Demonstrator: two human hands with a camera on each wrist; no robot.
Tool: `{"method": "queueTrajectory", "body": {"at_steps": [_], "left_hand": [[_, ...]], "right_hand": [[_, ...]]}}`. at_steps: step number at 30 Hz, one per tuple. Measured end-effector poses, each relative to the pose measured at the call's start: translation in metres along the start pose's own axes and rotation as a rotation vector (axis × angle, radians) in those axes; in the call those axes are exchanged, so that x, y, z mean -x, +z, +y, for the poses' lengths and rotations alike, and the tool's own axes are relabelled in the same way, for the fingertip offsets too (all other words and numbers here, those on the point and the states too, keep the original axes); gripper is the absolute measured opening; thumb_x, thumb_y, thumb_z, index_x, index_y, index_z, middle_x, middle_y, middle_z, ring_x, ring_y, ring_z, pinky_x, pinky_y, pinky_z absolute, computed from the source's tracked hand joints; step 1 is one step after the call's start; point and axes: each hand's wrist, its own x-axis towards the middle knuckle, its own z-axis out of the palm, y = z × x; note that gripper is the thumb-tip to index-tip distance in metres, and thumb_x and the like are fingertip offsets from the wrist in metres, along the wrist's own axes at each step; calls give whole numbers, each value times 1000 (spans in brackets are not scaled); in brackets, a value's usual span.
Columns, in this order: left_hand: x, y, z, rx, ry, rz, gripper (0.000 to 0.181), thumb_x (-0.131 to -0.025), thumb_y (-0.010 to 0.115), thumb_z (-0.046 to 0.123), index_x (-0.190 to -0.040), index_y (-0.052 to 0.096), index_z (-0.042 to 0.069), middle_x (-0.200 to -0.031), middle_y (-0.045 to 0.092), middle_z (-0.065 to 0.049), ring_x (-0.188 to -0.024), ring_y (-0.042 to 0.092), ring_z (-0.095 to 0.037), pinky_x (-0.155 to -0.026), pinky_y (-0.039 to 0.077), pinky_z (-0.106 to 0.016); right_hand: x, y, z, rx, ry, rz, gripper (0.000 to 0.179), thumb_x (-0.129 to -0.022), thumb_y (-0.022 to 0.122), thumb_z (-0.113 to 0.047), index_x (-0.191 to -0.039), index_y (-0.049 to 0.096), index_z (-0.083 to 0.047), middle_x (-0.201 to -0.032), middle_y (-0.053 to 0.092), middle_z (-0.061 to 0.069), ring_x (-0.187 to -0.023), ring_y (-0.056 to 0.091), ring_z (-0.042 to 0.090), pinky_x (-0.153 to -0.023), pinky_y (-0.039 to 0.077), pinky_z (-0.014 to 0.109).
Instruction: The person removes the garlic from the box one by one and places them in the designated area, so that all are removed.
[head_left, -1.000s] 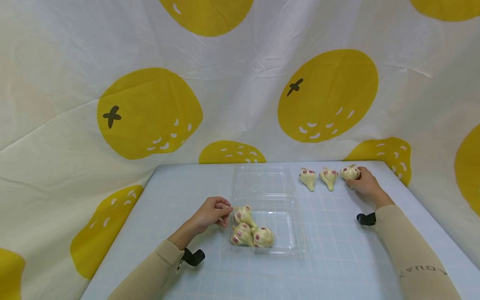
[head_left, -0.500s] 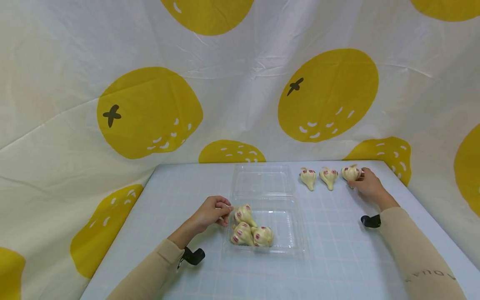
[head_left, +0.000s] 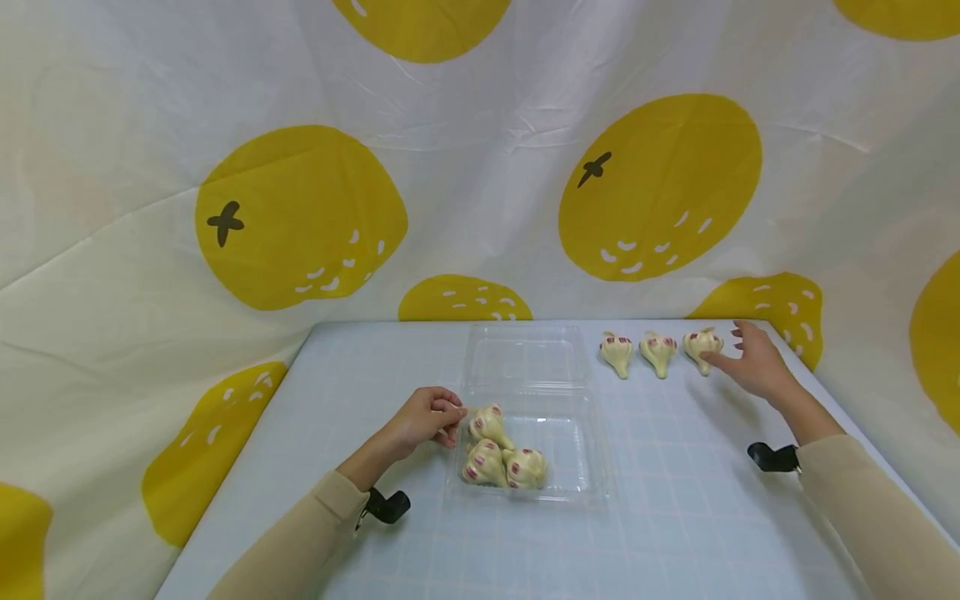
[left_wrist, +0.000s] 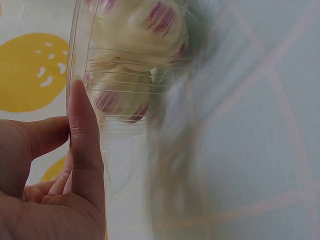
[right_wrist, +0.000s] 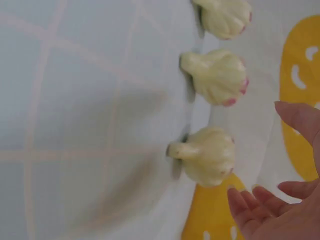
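Note:
My left hand (head_left: 426,421) pinches the left rim of a clear plastic clamshell box (left_wrist: 80,45) between thumb and finger. Inside the box, at its left side, lie three garlic bulbs (head_left: 486,462), cream with purple streaks. At the back right three more bulbs stand in a row on the table: a left one (head_left: 617,353), a middle one (head_left: 658,353) and a right one (head_left: 702,346). My right hand (head_left: 759,360), thumb and fingers spread apart, is beside the right bulb and holds nothing. The right wrist view shows a gap between its fingertips and that bulb (right_wrist: 207,156).
The box's lid (head_left: 525,354) lies folded back behind its base. A pale blue checked cloth covers the table (head_left: 675,517). Behind it hangs a white curtain (head_left: 480,200) printed with yellow fruit.
My right hand has let go of the right garlic bulb, spread its fingers and drawn back to the right. The bulb stays in the row. My left hand stays at the box's rim.

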Motion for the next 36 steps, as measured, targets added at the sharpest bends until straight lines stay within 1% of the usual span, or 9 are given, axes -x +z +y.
{"method": "queueTrajectory", "body": {"at_steps": [5,9,13,17,22,26,30,36], "left_hand": [[-1,0,0,2,-1,1,23,-101,65,8,-114,54,-8,-71,63,-8,-56,61,-13,-55,59,-27],[-1,-1,1,-4,-5,7,24,-101,65,8,-114,54,-9,-71,63,-9,-56,61,-13,-55,59,-27],[-1,-1,2,0,-7,12,23,-101,65,8,-114,55,-8,-72,63,-9,-56,61,-13,-54,59,-27],[-1,-1,2,-3,-7,9,22,-101,65,7,-114,54,-8,-71,63,-8,-57,61,-13,-54,59,-27],[-1,0,-1,-9,-9,14,23,-101,65,8,-114,55,-8,-70,63,-6,-56,61,-13,-55,59,-27],[-1,1,-4,-6,-7,3,23,-101,65,8,-114,55,-8,-70,63,-6,-56,61,-13,-55,59,-28],[-2,1,-6,-12,9,-5,22,-101,65,8,-114,56,-8,-70,63,-7,-56,61,-14,-55,59,-28],[-2,-1,-4,-11,12,5,21,-101,65,7,-113,56,-8,-71,63,-8,-55,61,-14,-55,58,-29]], "right_hand": [[13,3,-28,-30,-72,-52,99,-100,63,-47,-154,9,15,-150,26,42,-133,34,59,-101,43,71],[24,12,-51,-65,-128,-100,93,-101,62,-47,-154,17,14,-149,32,39,-132,39,55,-101,46,67],[40,26,-77,-127,-193,-143,83,-102,64,-42,-153,27,11,-149,40,34,-130,46,50,-102,48,63],[55,43,-98,-187,-270,-186,72,-101,67,-35,-150,36,8,-143,49,30,-127,53,44,-102,51,56],[70,64,-122,-246,-343,-241,63,-100,69,-28,-146,42,6,-137,56,25,-122,59,39,-101,53,51],[82,78,-136,-285,-393,-292,61,-100,69,-25,-147,43,5,-136,58,22,-122,59,37,-103,51,52],[92,91,-146,-296,-447,-335,61,-100,69,-27,-146,45,4,-134,60,20,-122,60,36,-103,51,51],[97,113,-156,-319,-475,-401,61,-100,69,-29,-146,45,4,-135,59,22,-122,59,37,-102,52,49]]}}
